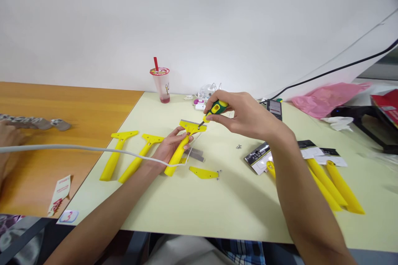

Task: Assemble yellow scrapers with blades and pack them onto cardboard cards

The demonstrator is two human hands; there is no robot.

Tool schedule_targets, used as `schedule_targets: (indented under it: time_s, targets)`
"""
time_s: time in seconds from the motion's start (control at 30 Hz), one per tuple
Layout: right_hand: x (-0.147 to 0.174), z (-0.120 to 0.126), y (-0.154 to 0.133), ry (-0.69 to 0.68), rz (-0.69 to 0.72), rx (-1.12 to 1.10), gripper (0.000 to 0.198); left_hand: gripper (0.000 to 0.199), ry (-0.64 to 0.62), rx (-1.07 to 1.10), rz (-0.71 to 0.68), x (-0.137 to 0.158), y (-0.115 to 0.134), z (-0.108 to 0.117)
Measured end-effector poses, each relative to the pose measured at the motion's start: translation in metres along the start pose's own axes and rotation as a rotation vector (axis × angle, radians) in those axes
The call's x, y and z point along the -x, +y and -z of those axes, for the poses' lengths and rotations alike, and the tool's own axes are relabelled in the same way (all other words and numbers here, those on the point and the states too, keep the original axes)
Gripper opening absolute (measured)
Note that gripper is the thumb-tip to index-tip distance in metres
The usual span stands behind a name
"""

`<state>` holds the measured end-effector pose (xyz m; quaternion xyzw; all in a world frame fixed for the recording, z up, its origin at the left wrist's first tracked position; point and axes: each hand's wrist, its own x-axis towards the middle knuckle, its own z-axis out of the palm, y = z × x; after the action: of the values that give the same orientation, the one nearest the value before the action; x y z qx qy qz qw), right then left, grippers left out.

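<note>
My left hand [166, 147] is closed around the neck of a yellow scraper [178, 155], whose wide head points away from me with a metal blade along its far edge. In my right hand [239, 112] is a green and yellow screwdriver [217, 107], its tip at a screw on the right side of the scraper's head. Below lies a loose yellow cover plate [203, 173] with a few small screws at its right end. Grey metal blades [195, 156] rest behind the scraper. Two more yellow scrapers, one farther left [116, 155] and one nearer [139, 159], lie beside my left hand.
Several screws [239, 146] lie mid-table. At right are packaged scrapers [345, 186], a pink plastic bag [329, 97] and a phone-like device [274, 109]. A drink cup [161, 87] stands at the back. A white cable [93, 148] crosses my left forearm. Another person's hand [9, 138] is far left.
</note>
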<state>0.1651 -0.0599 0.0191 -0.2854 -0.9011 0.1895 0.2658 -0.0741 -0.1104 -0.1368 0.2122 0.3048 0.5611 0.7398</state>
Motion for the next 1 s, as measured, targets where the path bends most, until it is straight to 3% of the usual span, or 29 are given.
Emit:
schedule_targets:
  time_s: [0.53, 1.0]
  targets:
    - [0.0005, 0.0009, 0.0001, -0.007, 0.010, 0.006, 0.010, 0.037, 0.001, -0.031, 0.015, 0.0017, 0.0011, 0.0000]
    - [-0.0016, -0.0031, 0.0036, -0.039, -0.009, 0.007, 0.009, 0.030, -0.024, 0.030, 0.032, -0.0022, -0.0014, 0.0069]
